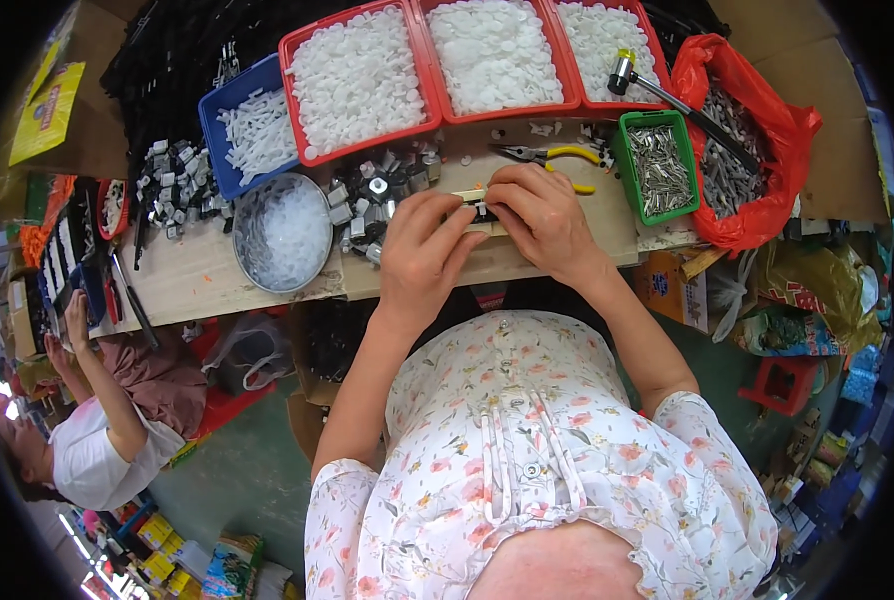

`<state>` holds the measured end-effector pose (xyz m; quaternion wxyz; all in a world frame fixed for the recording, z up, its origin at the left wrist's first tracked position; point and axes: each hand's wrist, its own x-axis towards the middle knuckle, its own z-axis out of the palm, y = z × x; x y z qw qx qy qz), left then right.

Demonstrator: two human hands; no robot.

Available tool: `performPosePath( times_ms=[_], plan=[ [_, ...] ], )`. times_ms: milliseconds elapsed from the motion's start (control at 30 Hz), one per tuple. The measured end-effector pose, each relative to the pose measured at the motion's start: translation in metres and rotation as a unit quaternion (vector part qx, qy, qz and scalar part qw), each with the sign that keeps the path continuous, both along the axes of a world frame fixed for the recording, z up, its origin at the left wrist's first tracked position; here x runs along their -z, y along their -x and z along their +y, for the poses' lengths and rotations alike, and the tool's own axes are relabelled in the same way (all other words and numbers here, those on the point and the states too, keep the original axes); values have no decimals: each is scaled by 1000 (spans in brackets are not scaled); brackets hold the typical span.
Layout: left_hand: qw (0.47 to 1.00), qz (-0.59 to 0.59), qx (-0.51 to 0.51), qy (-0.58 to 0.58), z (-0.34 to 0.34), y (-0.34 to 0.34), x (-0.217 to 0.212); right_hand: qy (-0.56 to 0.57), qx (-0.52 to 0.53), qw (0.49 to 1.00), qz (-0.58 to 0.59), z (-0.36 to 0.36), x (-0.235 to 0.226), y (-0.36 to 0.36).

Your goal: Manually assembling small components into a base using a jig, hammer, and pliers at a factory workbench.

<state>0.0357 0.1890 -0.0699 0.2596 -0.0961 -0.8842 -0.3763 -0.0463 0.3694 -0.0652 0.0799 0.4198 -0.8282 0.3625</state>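
Observation:
Both hands meet over the near edge of the wooden bench. My left hand (425, 252) pinches with thumb and forefinger at a small pale strip-like piece (470, 196). From the other side my right hand (549, 222) has its fingertips closed at the same spot, where a small dark and white part (482, 211) shows between the fingers. The fingers hide most of it, so I cannot make out its kind. Just beyond the right hand lie pliers with yellow handles (573, 154). Left of the left hand is a pile of silvery metal housings (372, 190).
Red trays (432, 118) of white plastic pieces line the back. On the left stand a blue bin (210, 130) and a round metal bowl (285, 287). A green basket (657, 214), a hammer (702, 120) and a red bag (802, 125) of metal parts are right. A co-worker (107, 440) sits left.

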Motion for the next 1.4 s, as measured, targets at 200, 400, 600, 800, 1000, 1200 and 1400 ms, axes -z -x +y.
performPosePath(
  times_ms=[200,400,600,800,1000,1200,1400],
  plan=[
    [998,11,25,62,0,-5,12,-7,-15,1000,0,-3,3,1],
    [996,12,30,86,1,-6,11,-17,-15,1000,-7,-1,0,0],
    [994,4,33,106,4,-5,10,-34,-7,999,17,2,-1,-1],
    [990,17,34,137,3,-1,9,-15,-12,1000,-16,-1,0,1],
    [986,27,39,161,0,6,3,14,-2,999,-42,4,-10,7],
    [993,-22,43,112,-1,2,-5,-24,183,981,57,73,-37,41],
    [992,62,48,96,1,53,-20,-153,241,955,76,154,-13,69]
  ],
)
